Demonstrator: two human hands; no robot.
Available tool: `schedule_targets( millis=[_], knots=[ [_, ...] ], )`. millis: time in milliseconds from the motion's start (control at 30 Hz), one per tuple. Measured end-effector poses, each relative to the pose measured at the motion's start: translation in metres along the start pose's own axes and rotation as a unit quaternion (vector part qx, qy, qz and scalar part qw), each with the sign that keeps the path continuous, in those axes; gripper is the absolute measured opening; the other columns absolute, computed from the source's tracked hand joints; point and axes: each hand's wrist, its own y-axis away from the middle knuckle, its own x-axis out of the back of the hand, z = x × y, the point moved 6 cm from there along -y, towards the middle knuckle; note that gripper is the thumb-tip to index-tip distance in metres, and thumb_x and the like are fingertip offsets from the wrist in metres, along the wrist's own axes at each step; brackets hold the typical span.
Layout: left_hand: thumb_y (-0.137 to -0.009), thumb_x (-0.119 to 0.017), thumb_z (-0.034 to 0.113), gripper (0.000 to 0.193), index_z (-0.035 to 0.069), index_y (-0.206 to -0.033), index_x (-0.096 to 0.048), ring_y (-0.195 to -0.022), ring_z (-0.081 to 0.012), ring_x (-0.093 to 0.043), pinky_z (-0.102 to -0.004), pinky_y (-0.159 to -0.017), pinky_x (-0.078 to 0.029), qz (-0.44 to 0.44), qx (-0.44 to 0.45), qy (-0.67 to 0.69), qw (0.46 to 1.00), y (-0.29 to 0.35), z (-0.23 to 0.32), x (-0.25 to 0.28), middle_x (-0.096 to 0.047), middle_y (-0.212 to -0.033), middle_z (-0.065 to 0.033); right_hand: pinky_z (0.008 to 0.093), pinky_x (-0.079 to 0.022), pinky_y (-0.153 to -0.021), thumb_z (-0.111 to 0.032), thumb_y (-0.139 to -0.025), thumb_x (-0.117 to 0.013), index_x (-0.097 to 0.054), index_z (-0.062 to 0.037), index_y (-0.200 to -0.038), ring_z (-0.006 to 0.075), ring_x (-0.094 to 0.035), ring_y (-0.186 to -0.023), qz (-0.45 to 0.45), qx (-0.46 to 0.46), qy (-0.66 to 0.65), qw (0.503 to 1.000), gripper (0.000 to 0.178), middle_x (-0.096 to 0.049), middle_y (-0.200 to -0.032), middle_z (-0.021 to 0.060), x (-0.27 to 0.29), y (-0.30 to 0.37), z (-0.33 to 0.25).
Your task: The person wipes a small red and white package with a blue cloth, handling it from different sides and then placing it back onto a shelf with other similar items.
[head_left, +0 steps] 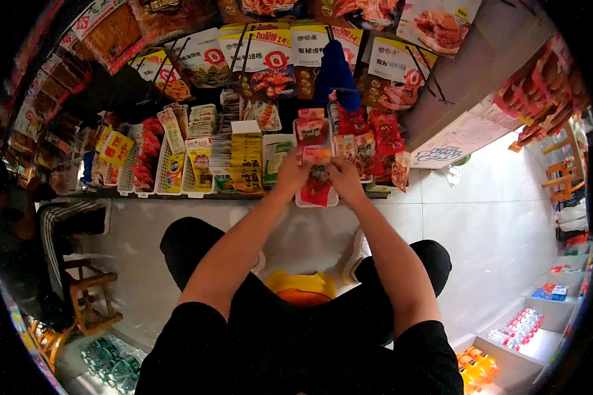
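Observation:
My left hand (292,175) and my right hand (344,178) meet over a long white plastic basket (333,198) at the front of the low shelf. Between them is a small red and pale snack packet (317,158), with the fingers of both hands closed on its sides. More red packets (315,193) lie in the basket under and in front of the hands. Small red packets (311,130) fill its far end. Just right of my right hand stand orange and white packets (346,146). Yellow upright packets (246,161) are packed to the left of my left hand.
Large snack pouches (267,62) hang on hooks behind the shelf, beside a dark blue object (336,74). White baskets (171,181) of packets line the left. Someone sits at far left near a wooden stool (89,293). Bottled drinks (478,368) stand lower right.

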Motion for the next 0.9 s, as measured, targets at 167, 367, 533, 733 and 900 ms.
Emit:
schedule_targets(
  millis=[167, 367, 533, 733, 900],
  knots=[
    [-0.077, -0.062, 0.011, 0.033, -0.001, -0.107, -0.051, -0.088, -0.0337, -0.06, -0.0396, -0.073, -0.048, 0.052, -0.082, -0.189, 0.977, -0.034, 0.009, 0.021, -0.061, -0.096, -0.0192, 0.0366, -0.046, -0.067, -0.019, -0.082, -0.052, -0.06, 0.0008, -0.087, 0.0283, -0.06, -0.069, 0.099, 0.108, 0.124, 0.981, 0.023, -0.061, -0.075, 0.0164, 0.001, -0.051, 0.015],
    [-0.078, -0.06, 0.011, 0.029, 0.0, -0.104, -0.055, -0.083, -0.0367, -0.059, -0.0444, -0.07, -0.048, 0.013, -0.085, -0.288, 0.954, -0.065, 0.02, 0.015, -0.062, -0.089, -0.0188, 0.0466, -0.049, -0.078, -0.023, -0.079, -0.059, -0.062, -0.0119, -0.105, 0.032, -0.062, -0.082, 0.02, 0.075, 0.282, 0.956, 0.028, -0.064, -0.093, 0.0141, 0.002, -0.101, -0.003],
    [-0.079, -0.06, 0.013, 0.02, 0.002, -0.095, -0.06, -0.079, -0.0352, -0.06, -0.0435, -0.068, -0.049, -0.017, -0.059, -0.411, 0.909, -0.077, 0.01, 0.013, -0.062, -0.085, -0.0173, 0.0447, -0.05, -0.073, -0.02, -0.077, -0.059, -0.067, -0.0092, -0.086, 0.0332, -0.061, -0.081, 0.048, 0.088, 0.354, 0.93, 0.016, -0.064, -0.086, 0.0163, -0.004, -0.125, 0.008],
    [-0.078, -0.06, 0.014, 0.014, 0.006, -0.087, -0.065, -0.085, -0.0297, -0.06, -0.0397, -0.069, -0.052, 0.003, -0.071, -0.517, 0.853, -0.087, -0.004, 0.018, -0.063, -0.085, -0.0133, 0.0452, -0.05, -0.074, -0.021, -0.079, -0.054, -0.067, -0.0113, -0.089, 0.0338, -0.061, -0.087, -0.005, 0.076, 0.5, 0.863, 0.019, -0.063, -0.091, 0.0143, -0.026, -0.143, 0.018],
    [-0.076, -0.059, 0.011, 0.009, 0.009, -0.079, -0.068, -0.089, -0.0253, -0.061, -0.0372, -0.071, -0.052, -0.033, -0.068, -0.555, 0.828, -0.098, 0.012, -0.004, -0.064, -0.087, -0.01, 0.0446, -0.05, -0.074, -0.019, -0.079, -0.054, -0.067, -0.0127, -0.09, 0.0333, -0.061, -0.088, -0.013, 0.099, 0.501, 0.86, 0.019, -0.063, -0.093, 0.0149, -0.006, -0.146, 0.012]
  ],
)
